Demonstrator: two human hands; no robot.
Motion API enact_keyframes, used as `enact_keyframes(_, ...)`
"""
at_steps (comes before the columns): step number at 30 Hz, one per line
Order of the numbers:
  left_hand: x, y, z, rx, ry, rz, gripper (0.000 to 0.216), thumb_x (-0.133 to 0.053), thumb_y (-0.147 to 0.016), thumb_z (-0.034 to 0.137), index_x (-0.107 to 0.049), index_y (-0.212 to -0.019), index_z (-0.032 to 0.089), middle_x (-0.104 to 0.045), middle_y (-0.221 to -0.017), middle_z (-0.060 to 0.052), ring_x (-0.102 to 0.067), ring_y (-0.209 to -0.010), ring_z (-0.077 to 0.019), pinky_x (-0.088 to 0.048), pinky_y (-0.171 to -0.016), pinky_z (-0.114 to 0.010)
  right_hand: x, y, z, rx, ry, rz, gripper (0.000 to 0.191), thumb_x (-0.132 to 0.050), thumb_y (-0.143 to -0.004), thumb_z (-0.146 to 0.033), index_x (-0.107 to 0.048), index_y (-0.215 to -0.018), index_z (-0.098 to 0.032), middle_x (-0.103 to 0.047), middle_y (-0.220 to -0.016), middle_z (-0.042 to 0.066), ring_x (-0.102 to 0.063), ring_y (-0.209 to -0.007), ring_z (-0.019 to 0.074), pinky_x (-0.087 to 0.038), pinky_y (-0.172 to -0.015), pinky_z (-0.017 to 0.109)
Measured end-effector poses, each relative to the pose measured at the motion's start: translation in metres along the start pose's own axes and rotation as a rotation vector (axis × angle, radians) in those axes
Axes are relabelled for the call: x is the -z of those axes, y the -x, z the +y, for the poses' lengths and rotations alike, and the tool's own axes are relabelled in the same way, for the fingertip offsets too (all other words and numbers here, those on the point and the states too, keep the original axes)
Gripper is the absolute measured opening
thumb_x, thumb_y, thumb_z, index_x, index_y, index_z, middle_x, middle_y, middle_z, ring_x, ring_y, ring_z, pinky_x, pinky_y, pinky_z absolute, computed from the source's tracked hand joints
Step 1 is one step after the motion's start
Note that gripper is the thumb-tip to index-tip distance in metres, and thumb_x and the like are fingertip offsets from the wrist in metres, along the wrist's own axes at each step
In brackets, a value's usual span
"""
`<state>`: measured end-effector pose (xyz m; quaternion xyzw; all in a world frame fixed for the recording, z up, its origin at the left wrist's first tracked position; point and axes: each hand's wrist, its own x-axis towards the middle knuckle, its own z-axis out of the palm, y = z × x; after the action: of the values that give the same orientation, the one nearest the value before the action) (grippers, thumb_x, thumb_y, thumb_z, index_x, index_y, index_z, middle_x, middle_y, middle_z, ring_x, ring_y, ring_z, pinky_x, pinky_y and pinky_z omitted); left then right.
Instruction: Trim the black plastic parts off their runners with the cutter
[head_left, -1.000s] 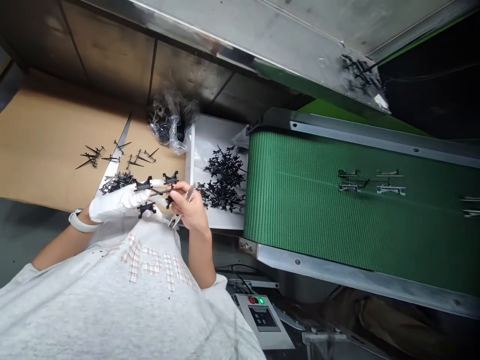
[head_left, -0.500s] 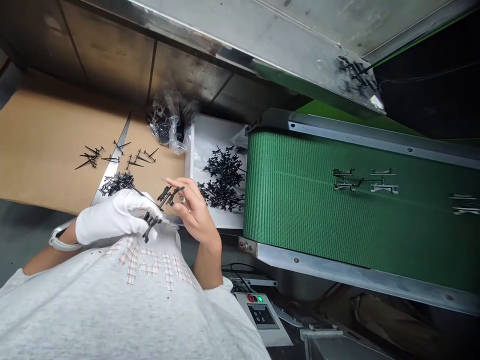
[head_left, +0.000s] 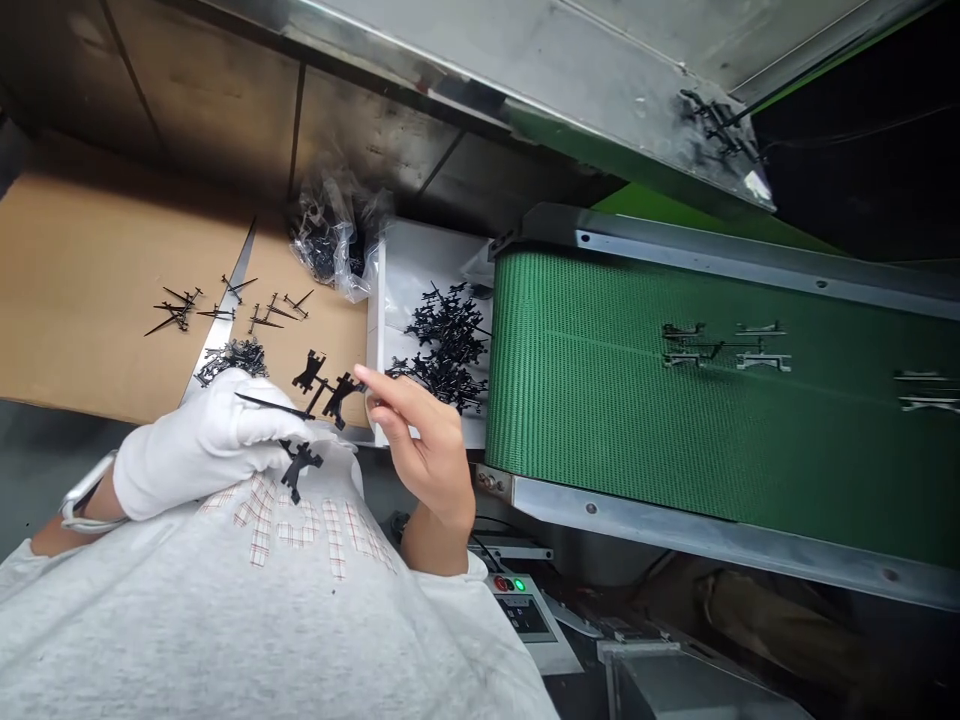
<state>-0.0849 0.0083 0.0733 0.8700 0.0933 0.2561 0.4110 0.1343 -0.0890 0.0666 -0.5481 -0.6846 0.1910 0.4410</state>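
My left hand (head_left: 199,450), in a white glove, is shut on a thin black plastic runner (head_left: 274,405) with moulded black parts on it. One forked part (head_left: 300,465) hangs below the fingers, and two more (head_left: 310,372) stick out past the fingertips. My bare right hand (head_left: 424,440) is held open with its fingers stretched out. Its fingertips sit at the runner's far end, right beside a black part (head_left: 341,397). I cannot tell whether they touch it. Nothing shows in that hand.
A white tray (head_left: 394,300) holds a heap of black parts (head_left: 442,350). Loose pieces (head_left: 176,312) lie on brown cardboard (head_left: 90,270), beside a clear bag (head_left: 326,240). To the right runs a green conveyor belt (head_left: 600,400) carrying grey parts (head_left: 720,345), under a metal hood (head_left: 525,60).
My right hand has moved right and its fingers have opened out from the black parts. My left hand has moved left, still holding the runner.
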Motion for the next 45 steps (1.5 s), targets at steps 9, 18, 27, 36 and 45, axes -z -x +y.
enact_keyframes(9, 0.006, 0.001, 0.006, -0.032, -0.099, -0.016, 0.033, -0.056, -0.091, 0.005, -0.061, -0.116, 0.027, -0.068, -0.072, 0.0, -0.062, -0.06, -0.013, -0.048, -0.062, -0.026, 0.001, -0.001, -0.005, -0.008, -0.013, -0.011, 0.031, -0.046, -0.105, -0.033, -0.066, -0.128, -0.03, -0.073, -0.078, 0.0, -0.06, -0.063, 0.0139, -0.052, -0.06, 0.028)
enact_keyframes(18, 0.009, 0.005, 0.01, -0.037, -0.285, -0.024, 0.025, -0.05, -0.098, 0.014, -0.069, -0.107, 0.028, -0.073, -0.079, -0.002, -0.067, -0.067, -0.0138, -0.045, -0.062, -0.028, 0.002, -0.002, -0.002, -0.04, -0.081, -0.02, 0.026, -0.049, -0.104, -0.032, -0.069, -0.12, -0.03, -0.078, -0.089, 0.0, -0.068, -0.07, 0.0142, -0.056, -0.063, 0.028)
enact_keyframes(27, -0.025, -0.046, -0.029, 0.314, -0.893, -0.467, 0.018, -0.055, -0.089, 0.006, -0.071, -0.088, 0.013, -0.07, -0.081, -0.012, -0.068, -0.079, -0.0295, -0.037, -0.063, -0.037, -0.014, 0.004, -0.016, 0.042, 0.156, 0.031, 0.041, -0.052, -0.102, -0.031, -0.051, -0.143, -0.024, -0.074, -0.094, 0.003, -0.063, -0.065, 0.0132, -0.051, -0.062, 0.027)
enact_keyframes(36, -0.075, -0.084, -0.073, 0.238, -0.927, -0.53, 0.028, -0.045, -0.078, -0.012, -0.071, -0.08, 0.0, -0.072, -0.076, -0.021, -0.071, -0.078, -0.0291, -0.04, -0.066, -0.035, -0.067, -0.008, -0.024, 0.12, 0.49, -0.658, 0.047, -0.053, -0.102, -0.035, -0.049, -0.148, -0.024, -0.072, -0.086, 0.003, -0.067, -0.074, 0.0161, -0.035, -0.051, 0.029)
enact_keyframes(45, -0.09, -0.077, -0.093, 0.272, -0.914, -0.454, 0.02, -0.056, -0.081, -0.003, -0.073, -0.083, 0.008, -0.073, -0.076, -0.01, -0.07, -0.077, -0.0228, -0.052, -0.08, -0.036, -0.037, 0.001, -0.008, 0.072, 0.062, -0.299, 0.039, -0.041, -0.105, -0.034, -0.052, -0.139, -0.018, -0.071, -0.089, 0.003, -0.064, -0.074, 0.0154, -0.051, -0.066, 0.027)
